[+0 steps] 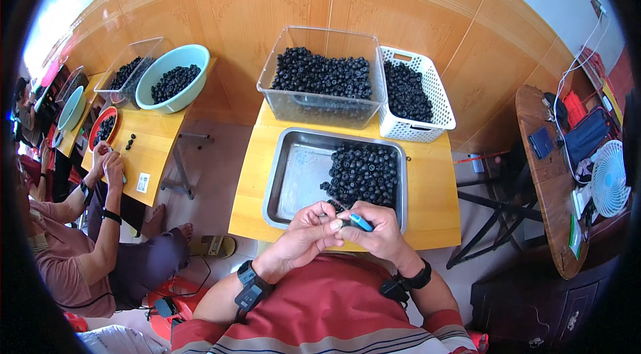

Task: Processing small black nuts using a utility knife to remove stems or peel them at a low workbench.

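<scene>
My left hand (304,237) and my right hand (377,230) meet over the near edge of a steel tray (288,165). Wrapped in the right fingers is a small tool with a blue handle (361,222); a thin tip shows toward the left hand. The left thumb and fingers are pinched together against the right fingertips, and what they hold is mostly hidden. Many small black round pieces (364,173), some with a ring-like hollow, lie heaped in the right part of the tray.
Behind the tray stand a clear plastic bin (327,110) and a white perforated basket (437,103), both holding black pieces. At left, a co-worker's hands (110,163) work beside a teal basin (143,90) and a red bowl (115,113). A round wooden table (544,173) carries a fan (609,179).
</scene>
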Demonstrator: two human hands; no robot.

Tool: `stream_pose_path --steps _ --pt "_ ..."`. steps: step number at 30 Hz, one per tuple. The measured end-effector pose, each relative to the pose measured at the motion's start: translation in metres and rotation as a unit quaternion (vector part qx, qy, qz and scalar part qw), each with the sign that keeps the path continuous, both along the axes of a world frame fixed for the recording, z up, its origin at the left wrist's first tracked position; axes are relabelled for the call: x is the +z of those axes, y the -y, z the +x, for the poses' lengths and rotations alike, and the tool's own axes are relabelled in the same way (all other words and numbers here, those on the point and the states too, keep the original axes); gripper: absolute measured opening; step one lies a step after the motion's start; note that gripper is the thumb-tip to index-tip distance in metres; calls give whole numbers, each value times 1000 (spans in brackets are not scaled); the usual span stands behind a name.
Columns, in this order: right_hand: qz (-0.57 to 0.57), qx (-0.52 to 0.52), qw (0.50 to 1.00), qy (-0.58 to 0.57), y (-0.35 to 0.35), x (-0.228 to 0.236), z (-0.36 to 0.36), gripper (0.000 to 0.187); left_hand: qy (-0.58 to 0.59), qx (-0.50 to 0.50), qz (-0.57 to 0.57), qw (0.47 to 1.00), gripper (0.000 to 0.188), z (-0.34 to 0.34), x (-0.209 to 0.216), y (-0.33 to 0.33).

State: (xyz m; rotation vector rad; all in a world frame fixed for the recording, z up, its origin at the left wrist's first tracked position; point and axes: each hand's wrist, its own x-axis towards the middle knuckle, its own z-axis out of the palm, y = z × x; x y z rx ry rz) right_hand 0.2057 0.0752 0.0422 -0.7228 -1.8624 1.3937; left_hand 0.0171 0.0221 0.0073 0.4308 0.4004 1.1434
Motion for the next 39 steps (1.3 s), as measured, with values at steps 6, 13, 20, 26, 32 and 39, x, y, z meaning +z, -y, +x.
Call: stream_pose_path --steps 6,13,20,26,32,39 --pt "132 -83 987 39 -14 7 6 27 -40 16 -4 999 13 -2 -2 0" --pt "184 -374 909 26 -147 26 25 38 -362 165 75 914 8 -9 -19 -5" --pt "179 -414 889 78 -172 8 44 43 -645 140 107 743 18 -24 1 -21" --pt "124 -352 926 59 -102 -5 47 37 -733 159 211 627 26 -30 -12 -61" --pt "67 -351 932 54 -61 -18 59 33 -790 65 254 554 25 -31 -26 -80" --pt "50 -338 940 21 -37 -29 58 30 -790 56 269 548 20 -31 -27 -80"
